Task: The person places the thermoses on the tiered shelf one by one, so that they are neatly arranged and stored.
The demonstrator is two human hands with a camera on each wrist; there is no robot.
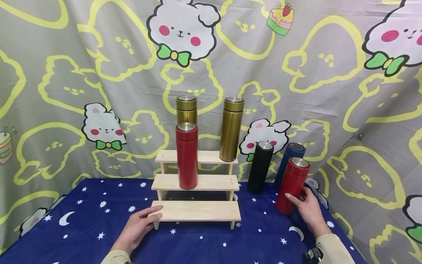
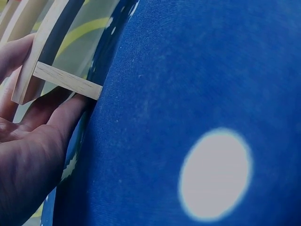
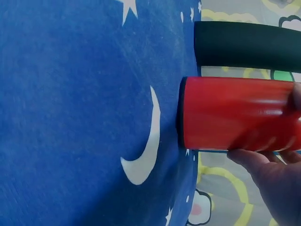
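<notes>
On the right, my right hand (image 1: 309, 211) grips a red thermos bottle (image 1: 292, 187) round its lower body, thumb across the front. The bottle stands upright with its dark base (image 3: 181, 113) at the cloth. My left hand (image 1: 136, 227) pinches the left end of the lowest step of a three-step wooden stand (image 1: 197, 211). In the left wrist view, its thumb and fingers lie on opposite sides of the board (image 2: 43, 52). Another red thermos bottle (image 1: 187, 157) stands on the middle step. Two gold thermos bottles (image 1: 232, 130) (image 1: 187, 110) are on the top step.
A black thermos bottle (image 1: 260, 168) and a blue one (image 1: 288, 161) stand just behind the held red bottle, right of the stand. A dark blue cloth (image 1: 99, 220) with stars and moons covers the table. A patterned grey curtain (image 1: 132, 91) hangs close behind and at both sides.
</notes>
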